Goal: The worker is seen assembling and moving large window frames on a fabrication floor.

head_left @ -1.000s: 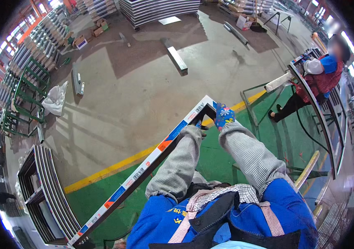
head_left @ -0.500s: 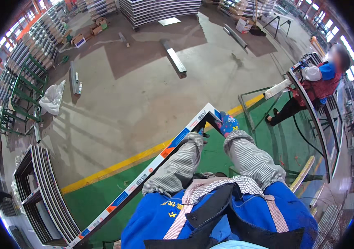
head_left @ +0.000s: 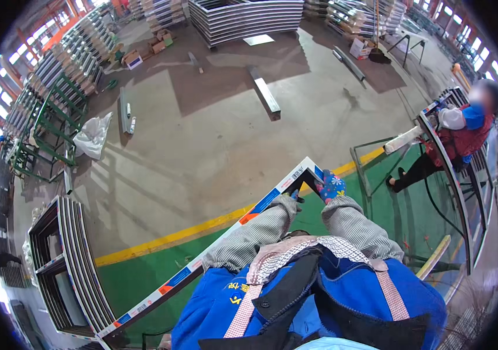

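A long metal frame [head_left: 263,203], faced with white, blue and orange film, slants from the lower left up to a corner in front of me. My right hand [head_left: 332,186], in a blue flowered glove, is closed on the short side just past that corner. On the inner side of the long bar, near the same corner, my left hand [head_left: 297,197] grips it; its dark fingers are partly hidden by the bar and sleeve. The bar's lower end meets a stack of dark frames [head_left: 88,265] standing at the left.
At the right a person [head_left: 467,131] handles another curved-looking frame [head_left: 444,151]. A metal stand [head_left: 361,172] is beside them. Metal beams [head_left: 265,93] lie on the grey floor ahead. A plastic bag [head_left: 93,135] and green racks [head_left: 42,137] are left; stacked frames [head_left: 246,23] stand far off.
The whole view has shifted slightly, so the surroundings sit lower and farther right. Both my hands keep their hold near the frame's corner.
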A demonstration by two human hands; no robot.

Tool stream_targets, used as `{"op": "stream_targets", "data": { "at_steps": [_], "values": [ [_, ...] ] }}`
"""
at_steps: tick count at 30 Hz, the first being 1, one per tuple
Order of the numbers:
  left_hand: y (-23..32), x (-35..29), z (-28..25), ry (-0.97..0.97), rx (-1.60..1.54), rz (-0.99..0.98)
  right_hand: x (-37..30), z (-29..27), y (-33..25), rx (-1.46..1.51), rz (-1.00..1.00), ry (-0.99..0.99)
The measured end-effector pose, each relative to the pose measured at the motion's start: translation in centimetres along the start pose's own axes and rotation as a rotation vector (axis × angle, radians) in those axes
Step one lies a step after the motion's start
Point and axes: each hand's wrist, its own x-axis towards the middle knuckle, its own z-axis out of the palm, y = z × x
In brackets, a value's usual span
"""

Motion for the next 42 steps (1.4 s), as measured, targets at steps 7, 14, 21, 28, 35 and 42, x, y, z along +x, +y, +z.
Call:
{"op": "stream_targets", "data": {
  "at_steps": [7,14,21,28,35,42],
  "values": [
    [0.3,-0.4,0.6,0.137,0.143,0.033,0.3,1.5,2.0,0.069,-0.056,0.027],
    [1.1,-1.6,1.5,0.264,0.373,0.101,-0.1,1.0,3.5,0.162,-0.092,-0.035],
    [-1.4,0.4,0.7,0.287,0.733,0.104,-0.4,0.1,3.7,0.206,-0.162,-0.052],
    [-8.8,6.6,-1.6,0.344,0.613,0.346,-0.6,0.2,3.6,0.214,-0.269,-0.014],
    [1.0,-2.3,2.4,0.3,0.252,-0.002,-0.9,1.3,5.4,0.228,-0.237,0.007],
    [1.3,-3.2,3.1,0.323,0.157,0.013,-1.5,0.9,5.6,0.176,-0.223,-0.03]
  ]
}}
